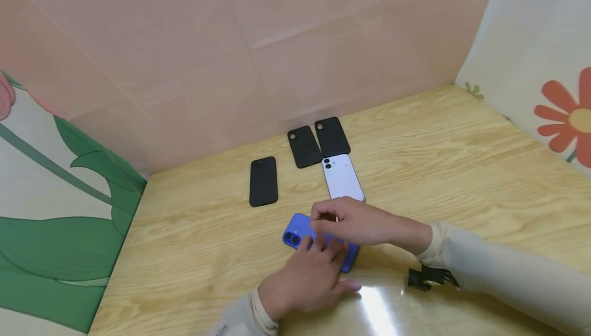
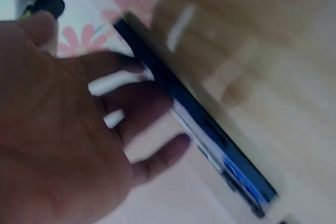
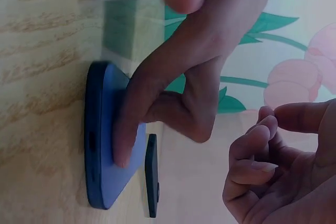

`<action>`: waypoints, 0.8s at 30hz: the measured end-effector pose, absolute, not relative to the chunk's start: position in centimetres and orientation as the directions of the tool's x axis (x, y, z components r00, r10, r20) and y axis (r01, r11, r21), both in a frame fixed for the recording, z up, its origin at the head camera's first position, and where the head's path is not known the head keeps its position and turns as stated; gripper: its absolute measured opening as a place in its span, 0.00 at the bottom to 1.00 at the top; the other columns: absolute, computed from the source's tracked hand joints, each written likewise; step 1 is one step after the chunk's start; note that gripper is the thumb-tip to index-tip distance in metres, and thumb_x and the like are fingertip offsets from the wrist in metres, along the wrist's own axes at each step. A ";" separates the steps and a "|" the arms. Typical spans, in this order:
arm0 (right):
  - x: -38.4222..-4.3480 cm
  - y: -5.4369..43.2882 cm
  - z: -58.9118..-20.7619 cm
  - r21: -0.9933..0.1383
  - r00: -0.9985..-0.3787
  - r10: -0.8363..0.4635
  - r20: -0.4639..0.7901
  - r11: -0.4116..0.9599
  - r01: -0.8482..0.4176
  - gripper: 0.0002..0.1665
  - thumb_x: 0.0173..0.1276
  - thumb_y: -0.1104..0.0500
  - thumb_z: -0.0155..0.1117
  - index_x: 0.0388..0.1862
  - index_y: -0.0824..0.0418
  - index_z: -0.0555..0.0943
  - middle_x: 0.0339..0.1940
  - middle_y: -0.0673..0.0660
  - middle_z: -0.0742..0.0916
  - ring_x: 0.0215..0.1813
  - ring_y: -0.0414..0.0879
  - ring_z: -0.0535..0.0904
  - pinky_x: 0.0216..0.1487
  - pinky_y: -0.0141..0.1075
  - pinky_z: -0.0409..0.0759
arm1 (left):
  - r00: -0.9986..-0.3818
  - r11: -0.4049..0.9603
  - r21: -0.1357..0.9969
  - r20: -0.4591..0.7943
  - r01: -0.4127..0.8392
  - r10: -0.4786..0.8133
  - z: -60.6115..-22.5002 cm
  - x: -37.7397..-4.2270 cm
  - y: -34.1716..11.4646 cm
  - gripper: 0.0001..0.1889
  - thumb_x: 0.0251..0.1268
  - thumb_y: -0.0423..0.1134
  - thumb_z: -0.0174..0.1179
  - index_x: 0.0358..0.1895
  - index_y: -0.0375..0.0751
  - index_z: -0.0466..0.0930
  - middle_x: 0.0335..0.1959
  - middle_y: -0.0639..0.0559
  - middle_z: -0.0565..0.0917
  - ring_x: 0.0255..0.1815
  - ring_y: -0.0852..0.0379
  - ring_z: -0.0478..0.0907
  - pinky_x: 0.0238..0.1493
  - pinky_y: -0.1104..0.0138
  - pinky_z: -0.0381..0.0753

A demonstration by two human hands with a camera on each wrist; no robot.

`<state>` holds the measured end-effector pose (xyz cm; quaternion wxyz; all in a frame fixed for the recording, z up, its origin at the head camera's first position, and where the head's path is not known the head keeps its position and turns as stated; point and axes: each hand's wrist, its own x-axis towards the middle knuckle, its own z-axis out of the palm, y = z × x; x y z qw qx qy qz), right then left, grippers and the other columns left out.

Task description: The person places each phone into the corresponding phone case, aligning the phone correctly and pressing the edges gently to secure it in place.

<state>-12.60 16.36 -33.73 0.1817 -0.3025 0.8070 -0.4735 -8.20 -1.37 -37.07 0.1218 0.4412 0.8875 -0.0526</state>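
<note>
A blue phone (image 1: 301, 224) lies back side up on the wooden table, its two camera lenses toward the left. My left hand (image 1: 310, 275) rests its fingers on the back of the phone, fingers spread and not gripping. The left wrist view, blurred, has my left hand (image 2: 68, 124) beside the phone's dark edge (image 2: 202, 119). Just over the phone, my right hand (image 1: 362, 222) hovers with curled fingers. In the right wrist view my right hand (image 3: 278, 171) brings thumb and fingertips together, with nothing visible between them; the left hand (image 3: 194, 66) touches the phone (image 3: 110, 182).
Behind the hands lie a white phone (image 1: 343, 178) and two black phone cases (image 1: 304, 147) with camera cutouts. A black phone or cased phone (image 1: 263, 182) lies farther left. A black device (image 1: 429, 278) sits at the right wrist. Patterned cloths border the table.
</note>
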 end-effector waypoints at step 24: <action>-13.3 16.7 -34.9 -0.356 -0.740 -0.631 -0.231 0.763 -0.540 0.28 0.58 0.35 0.72 0.50 0.46 0.77 0.50 0.49 0.79 0.47 0.45 0.73 0.44 0.43 0.77 | -0.666 0.735 0.236 -0.313 0.636 0.677 -36.5 -17.3 -7.6 0.45 0.50 0.53 0.76 0.74 0.50 0.67 0.69 0.55 0.70 0.71 0.53 0.63 0.69 0.49 0.63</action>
